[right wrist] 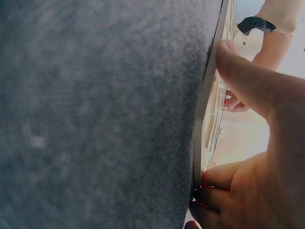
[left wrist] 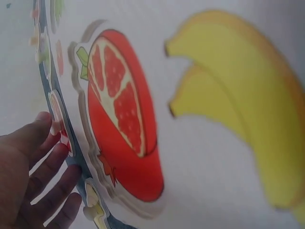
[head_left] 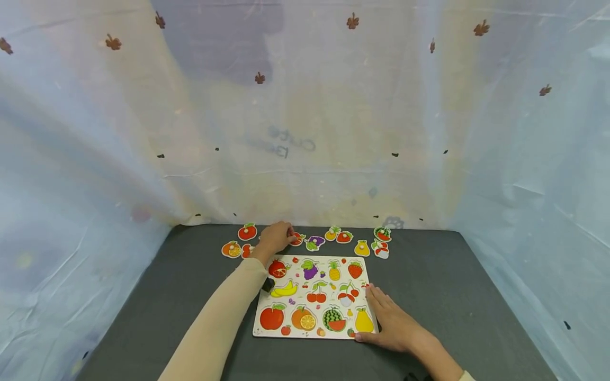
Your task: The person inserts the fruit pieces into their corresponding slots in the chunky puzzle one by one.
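From my remote feed I have the left hand at the pomegranate piece, thumb and fingers about its knob, though I can't tell whether they pinch it. That piece lies on the dark table just beyond the board, with the grape piece beside it. My right hand is unclenched, fingers extended against the board's right edge, thumb at its near corner.
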Motion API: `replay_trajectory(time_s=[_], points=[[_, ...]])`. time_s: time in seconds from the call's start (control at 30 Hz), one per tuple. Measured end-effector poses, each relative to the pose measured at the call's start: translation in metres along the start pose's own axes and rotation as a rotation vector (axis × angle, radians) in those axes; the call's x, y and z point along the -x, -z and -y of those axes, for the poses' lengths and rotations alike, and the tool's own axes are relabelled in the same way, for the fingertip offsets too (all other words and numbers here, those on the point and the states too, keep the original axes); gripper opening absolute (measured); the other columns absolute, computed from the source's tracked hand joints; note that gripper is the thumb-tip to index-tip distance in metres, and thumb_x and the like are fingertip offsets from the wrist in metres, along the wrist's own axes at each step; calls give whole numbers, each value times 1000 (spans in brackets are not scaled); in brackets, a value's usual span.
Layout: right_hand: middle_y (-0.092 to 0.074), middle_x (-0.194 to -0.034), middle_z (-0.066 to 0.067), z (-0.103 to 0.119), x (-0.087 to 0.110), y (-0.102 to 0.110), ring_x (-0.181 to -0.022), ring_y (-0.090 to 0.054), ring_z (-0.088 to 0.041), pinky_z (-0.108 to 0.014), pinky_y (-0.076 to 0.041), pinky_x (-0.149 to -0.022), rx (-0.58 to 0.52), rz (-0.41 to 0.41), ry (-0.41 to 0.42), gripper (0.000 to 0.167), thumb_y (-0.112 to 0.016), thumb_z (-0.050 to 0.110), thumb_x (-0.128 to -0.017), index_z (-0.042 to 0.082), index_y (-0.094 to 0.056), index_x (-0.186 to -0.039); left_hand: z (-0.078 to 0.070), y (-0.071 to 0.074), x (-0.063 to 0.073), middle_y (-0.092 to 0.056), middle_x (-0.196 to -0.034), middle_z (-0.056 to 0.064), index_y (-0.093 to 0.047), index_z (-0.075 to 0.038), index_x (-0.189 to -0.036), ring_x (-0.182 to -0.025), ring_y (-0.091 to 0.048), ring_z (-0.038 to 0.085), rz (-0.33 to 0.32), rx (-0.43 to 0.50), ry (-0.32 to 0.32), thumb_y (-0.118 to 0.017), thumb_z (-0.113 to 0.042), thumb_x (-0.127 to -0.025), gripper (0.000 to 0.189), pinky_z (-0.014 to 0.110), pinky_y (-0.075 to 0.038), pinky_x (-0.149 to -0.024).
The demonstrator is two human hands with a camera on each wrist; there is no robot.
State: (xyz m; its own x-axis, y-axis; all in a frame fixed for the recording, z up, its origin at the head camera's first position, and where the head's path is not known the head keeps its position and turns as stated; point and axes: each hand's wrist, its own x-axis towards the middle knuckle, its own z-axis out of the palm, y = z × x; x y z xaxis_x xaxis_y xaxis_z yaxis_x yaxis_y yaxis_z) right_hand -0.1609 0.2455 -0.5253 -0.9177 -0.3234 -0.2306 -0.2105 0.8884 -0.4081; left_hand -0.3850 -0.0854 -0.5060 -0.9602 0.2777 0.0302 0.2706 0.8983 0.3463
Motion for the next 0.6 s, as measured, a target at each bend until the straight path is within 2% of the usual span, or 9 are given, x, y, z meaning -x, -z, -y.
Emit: replay_trajectory(time_s=[0.13, 0.33, 0.6], points=[[-21, -178, -17, 1, -1, 0, -163, -22, -38, -59, -24, -130, 1, 0, 4, 127, -80, 72, -82, -1, -23, -169, -2, 0, 1, -64, -90, 3, -71, -11, -100, -80, -59, 22, -17, 14, 14, -76, -28, -103, 18, 40, -51, -78], [-21, -177, -19, 3, 1, 1, -163, -23, -39, -59, -23, -130, -10, -11, 22, 126, -81, 70, -83, -2, -24, -169, 3, -8, -6, -64, -92, 2, -70, -13, -99, -82, -59, 22, -9, 15, 51, -76, -31, -103, 19, 41, -53, -80], [-21, -177, -18, 4, 2, 2, -163, -23, -38, -58, -24, -130, -9, -9, 4, 126, -82, 70, -82, -1, -24, -169, 7, -13, -11, -64, -89, 1, -70, -14, -96, -80, -59, 21, -14, 12, 30, -76, -31, -103, 19, 40, -53, -77]])
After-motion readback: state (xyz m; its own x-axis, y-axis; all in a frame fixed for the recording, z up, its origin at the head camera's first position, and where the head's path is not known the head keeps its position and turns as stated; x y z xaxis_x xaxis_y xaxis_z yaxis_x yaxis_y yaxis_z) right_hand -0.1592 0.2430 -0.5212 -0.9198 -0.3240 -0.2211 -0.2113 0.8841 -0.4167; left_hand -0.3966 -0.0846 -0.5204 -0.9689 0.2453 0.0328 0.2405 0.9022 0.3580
